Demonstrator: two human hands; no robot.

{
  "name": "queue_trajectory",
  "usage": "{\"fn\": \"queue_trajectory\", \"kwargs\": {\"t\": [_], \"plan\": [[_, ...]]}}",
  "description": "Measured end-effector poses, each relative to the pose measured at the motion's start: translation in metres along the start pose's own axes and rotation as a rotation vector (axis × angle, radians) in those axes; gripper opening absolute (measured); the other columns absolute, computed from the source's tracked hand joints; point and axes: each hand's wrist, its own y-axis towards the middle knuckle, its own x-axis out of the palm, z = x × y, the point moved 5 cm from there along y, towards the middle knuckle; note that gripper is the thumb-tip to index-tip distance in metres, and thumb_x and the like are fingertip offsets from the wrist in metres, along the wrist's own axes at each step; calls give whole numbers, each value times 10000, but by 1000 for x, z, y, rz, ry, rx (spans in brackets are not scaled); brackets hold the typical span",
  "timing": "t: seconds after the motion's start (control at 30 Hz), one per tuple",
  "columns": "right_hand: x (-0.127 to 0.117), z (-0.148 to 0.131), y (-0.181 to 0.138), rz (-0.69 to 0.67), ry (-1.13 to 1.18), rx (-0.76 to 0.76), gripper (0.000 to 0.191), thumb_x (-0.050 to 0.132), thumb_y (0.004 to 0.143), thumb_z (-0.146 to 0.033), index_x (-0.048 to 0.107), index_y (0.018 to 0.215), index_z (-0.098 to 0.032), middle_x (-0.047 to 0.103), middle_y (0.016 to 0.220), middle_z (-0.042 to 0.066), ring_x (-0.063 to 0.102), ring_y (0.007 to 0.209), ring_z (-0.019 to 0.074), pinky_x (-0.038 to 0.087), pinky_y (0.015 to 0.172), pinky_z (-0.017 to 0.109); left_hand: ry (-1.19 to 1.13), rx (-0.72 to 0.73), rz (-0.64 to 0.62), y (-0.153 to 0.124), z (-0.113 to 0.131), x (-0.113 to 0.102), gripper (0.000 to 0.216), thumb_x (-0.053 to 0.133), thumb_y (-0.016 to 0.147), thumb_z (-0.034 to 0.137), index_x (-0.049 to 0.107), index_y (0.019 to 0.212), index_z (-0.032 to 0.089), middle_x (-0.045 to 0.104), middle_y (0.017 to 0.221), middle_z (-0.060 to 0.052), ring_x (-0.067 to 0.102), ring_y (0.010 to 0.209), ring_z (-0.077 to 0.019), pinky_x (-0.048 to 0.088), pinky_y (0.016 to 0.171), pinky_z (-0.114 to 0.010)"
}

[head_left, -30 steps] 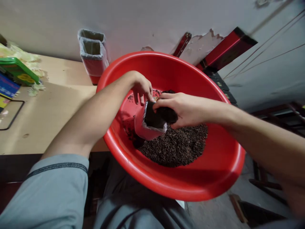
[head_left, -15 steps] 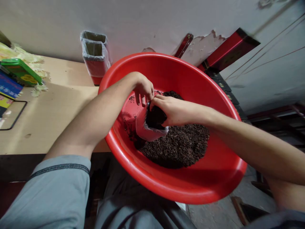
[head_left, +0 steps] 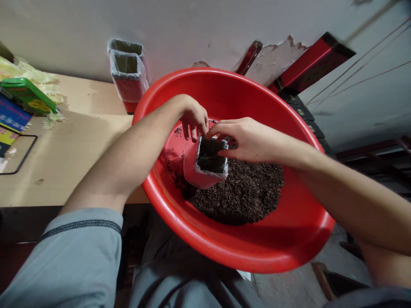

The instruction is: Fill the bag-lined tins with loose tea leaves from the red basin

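A red tin box [head_left: 195,171] with a clear plastic bag liner [head_left: 221,174] folded over its rim stands tilted in the red plastic basin [head_left: 205,250]. Its mouth faces up, and the inside is dark. My left hand [head_left: 195,119] is bent down at the far rim, its thumb and forefinger closed on the edge there while the other fingers hang loose. Over the mouth is my right hand [head_left: 242,139], thumb and fingers apart, fingertips near the far rim. Dark brown, dry shreds like loose tea leaves [head_left: 244,192] are heaped beside the box.
Left of the basin, a light wooden table [head_left: 80,162] bears two lined red tins [head_left: 128,85] against the wall. A green packet [head_left: 28,94] and a black wire frame [head_left: 27,156] lie farther left. Another red box [head_left: 314,64] is at the back right.
My right hand has drawn up and rightward from inside the box mouth, its fingers spreading. More of the box's opening shows. My left hand stays at the far rim.
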Motion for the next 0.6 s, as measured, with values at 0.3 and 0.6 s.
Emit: {"fn": "queue_trajectory", "kwargs": {"t": [0.3, 0.6], "plan": [[81, 72, -125, -628, 37, 466, 1319, 936, 631, -482, 229, 1727, -284, 157, 1772, 232, 554, 1416, 480, 546, 1111, 544, 70, 14, 15, 12, -8, -6, 749, 776, 783, 615, 655, 1403, 211, 747, 1137, -111, 631, 1263, -361, 547, 1044, -449], [156, 67, -169, -593, -68, 521, 1311, 952, 605, -340, 247, 1710, -373, 18, 1794, 209, 188, 1548, 650, 460, 1057, 800, 116, -22, 36, 7, -3, -7, 820, 753, 794, 640, 602, 1461, 187, 731, 1043, -113, 663, 1148, -333, 568, 984, -428]]}}
